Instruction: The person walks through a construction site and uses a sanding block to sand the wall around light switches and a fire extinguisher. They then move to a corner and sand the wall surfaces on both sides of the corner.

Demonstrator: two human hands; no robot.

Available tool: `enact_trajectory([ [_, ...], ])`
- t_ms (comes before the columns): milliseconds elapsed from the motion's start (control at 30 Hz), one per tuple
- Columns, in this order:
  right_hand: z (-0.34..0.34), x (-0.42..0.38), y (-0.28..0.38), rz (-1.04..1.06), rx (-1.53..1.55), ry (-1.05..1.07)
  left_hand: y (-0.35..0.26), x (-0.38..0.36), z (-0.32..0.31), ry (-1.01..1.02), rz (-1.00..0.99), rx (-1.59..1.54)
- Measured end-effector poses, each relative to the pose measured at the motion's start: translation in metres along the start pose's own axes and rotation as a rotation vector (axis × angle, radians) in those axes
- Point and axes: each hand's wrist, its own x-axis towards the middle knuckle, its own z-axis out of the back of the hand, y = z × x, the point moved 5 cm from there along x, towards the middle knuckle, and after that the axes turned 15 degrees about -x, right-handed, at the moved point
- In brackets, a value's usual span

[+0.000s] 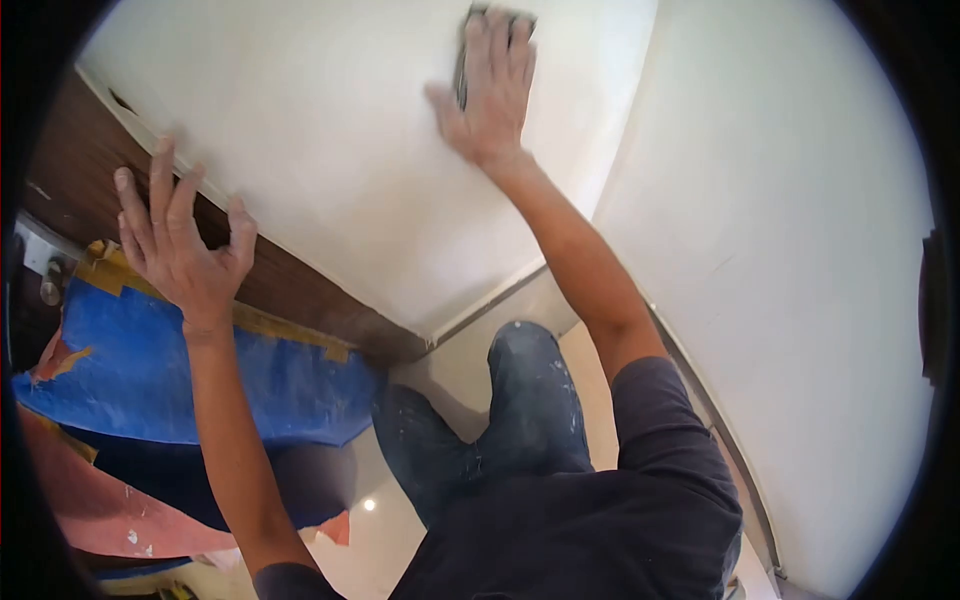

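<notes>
My right hand (492,85) presses a dark, flat rectangular pad (462,75) against the white wall (330,130), its fingers laid over the pad and the thumb out to the side. Dust whitens the fingers of both hands. On the left, my left hand (185,235) has its fingers spread and holds nothing; it is over the dark brown wooden panel (300,275) beside the wall's edge. Whether its fingertips touch the panel cannot be made out.
Blue sheeting (150,360) fixed with yellowish tape (270,325) covers something below the panel. Pinkish sheeting (110,505) lies at the lower left. A second white wall (790,250) meets the first at a corner on the right. Light floor tiles (385,510) show beside my legs.
</notes>
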Motion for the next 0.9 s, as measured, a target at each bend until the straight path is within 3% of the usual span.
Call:
enact_trajectory([
  [100, 0.005, -0.010, 0.021, -0.101, -0.088, 0.037, -0.003, 0.001, -0.005, 0.008, -0.010, 0.030],
  [233, -0.025, -0.152, 0.057, -0.290, -0.070, 0.054, 0.000, -0.001, -0.008, 0.041, -0.047, 0.098],
  [300, -0.028, -0.232, 0.073, -0.543, 0.007, -0.110, 0.003, -0.002, -0.010, 0.022, -0.088, 0.048],
  [367, -0.043, -0.314, 0.081, -1.160, 0.018, -0.096, 0.003, 0.000, -0.012, 0.002, -0.118, 0.013],
  [400, -0.046, -0.321, 0.084, -1.171, 0.021, -0.097, 0.003, -0.001, -0.012, 0.015, -0.111, 0.042],
  [533, -0.059, -0.353, 0.064, -1.710, 0.087, 0.021, -0.002, -0.002, -0.007, 0.076, -0.061, 0.150],
  [700, -0.067, -0.349, -0.013, -2.318, 0.186, 0.095, -0.009, 0.005, -0.009, 0.030, -0.074, 0.075],
  [767, -0.036, -0.233, -0.024, -1.756, 0.030, -0.179, -0.012, 0.006, -0.009, 0.037, -0.078, 0.080],
  [800, -0.026, -0.184, -0.030, -1.482, 0.074, -0.151, -0.009, 0.006, -0.006, 0.038, -0.081, 0.083],
  [900, -0.011, -0.063, -0.055, -0.932, 0.010, -0.068, -0.008, 0.005, -0.008, 0.034, -0.054, 0.077],
])
